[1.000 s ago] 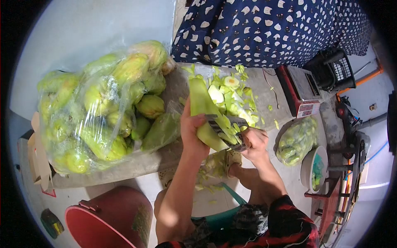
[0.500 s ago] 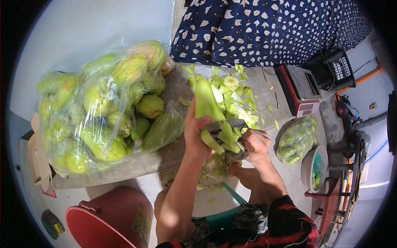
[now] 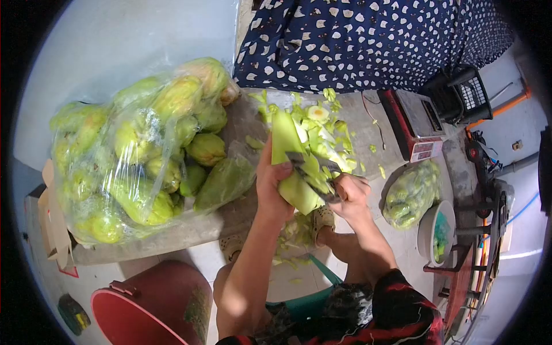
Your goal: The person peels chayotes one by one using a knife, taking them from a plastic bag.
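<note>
In the middle of the view, my left hand (image 3: 272, 187) is wrapped round a long pale green vegetable (image 3: 302, 194), which points up and away from me. My right hand (image 3: 351, 196) is closed round the end of a dark flat blade (image 3: 329, 165) lying across the vegetable. Green slices or peelings (image 3: 315, 172) rest on top of the blade. Just beyond my hands, a pile of green peelings and pale cut pieces (image 3: 325, 141) covers part of the grey slab (image 3: 368, 123).
Left stands a big clear bag of green vegetables (image 3: 138, 155). A red bucket (image 3: 152, 302) is at lower left. Right are a scale (image 3: 415, 123), a black basket (image 3: 468, 98), a smaller filled bag (image 3: 412, 195) and a white basin (image 3: 428, 236). A patterned blue cloth (image 3: 368, 46) hangs behind.
The blade in my right hand has shifted and tilted over the vegetable, and the green slices on it have changed position. My left hand keeps its hold, slightly further right than a second ago.
</note>
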Demonstrator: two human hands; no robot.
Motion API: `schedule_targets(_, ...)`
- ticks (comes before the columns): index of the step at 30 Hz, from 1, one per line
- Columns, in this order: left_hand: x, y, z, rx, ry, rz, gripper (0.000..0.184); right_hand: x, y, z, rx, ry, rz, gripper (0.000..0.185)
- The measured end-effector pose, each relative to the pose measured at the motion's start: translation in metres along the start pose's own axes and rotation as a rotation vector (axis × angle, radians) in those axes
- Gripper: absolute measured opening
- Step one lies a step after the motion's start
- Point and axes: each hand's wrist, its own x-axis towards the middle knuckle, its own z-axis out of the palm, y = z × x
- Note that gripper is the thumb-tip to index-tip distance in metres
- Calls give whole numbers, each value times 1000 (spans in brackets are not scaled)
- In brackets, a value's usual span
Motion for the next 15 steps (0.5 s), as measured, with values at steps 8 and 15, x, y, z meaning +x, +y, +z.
schedule_targets(8,0,6,2,-31,-47,-15,76,-1,2,-7,-6,-58,28,25)
schedule_targets(15,-2,5,-6,-4,-86,-1,73,4,-8,-9,67,-51,-28,19)
